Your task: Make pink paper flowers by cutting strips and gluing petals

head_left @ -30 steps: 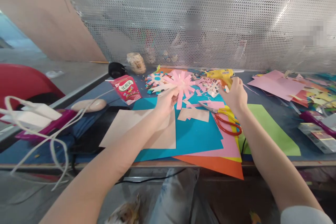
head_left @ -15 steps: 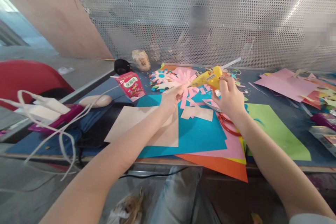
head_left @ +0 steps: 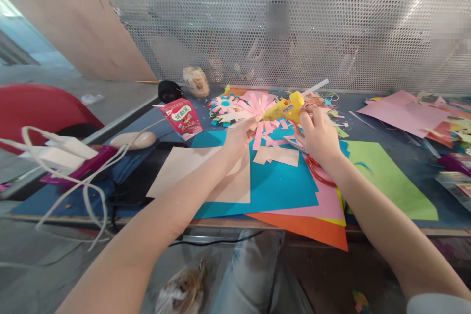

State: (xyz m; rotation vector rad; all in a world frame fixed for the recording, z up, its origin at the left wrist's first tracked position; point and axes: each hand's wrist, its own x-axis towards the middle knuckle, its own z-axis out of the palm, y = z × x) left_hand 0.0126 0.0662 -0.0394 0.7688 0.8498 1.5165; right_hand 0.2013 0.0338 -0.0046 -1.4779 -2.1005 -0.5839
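Note:
My right hand [head_left: 318, 130] grips a yellow hot glue gun [head_left: 281, 110], a pale glue stick [head_left: 315, 87] poking out of its back. The gun's nozzle points left and lies close to the fingertips of my left hand [head_left: 241, 135]. Those fingers are pinched at a flower of pink paper strips [head_left: 257, 140]; the exact grip is partly hidden. Scissors with red handles [head_left: 317, 170] lie below my right hand. Under my left forearm is a cream paper sheet [head_left: 198, 169], resting on a blue sheet [head_left: 279, 189]. A small cream paper piece [head_left: 277, 156] lies between my hands.
A pink drink carton [head_left: 183, 118] with a straw stands at the left, near a white mouse-shaped object [head_left: 134, 140] and a purple power strip [head_left: 69, 171] with white cables. Green paper [head_left: 393, 181] lies right, pink sheets [head_left: 403, 113] farther right. A perforated metal panel [head_left: 235, 19] rises behind.
The glue gun and my right hand have shifted slightly left, bringing the nozzle nearer my left fingertips. My left hand has stayed nearly still.

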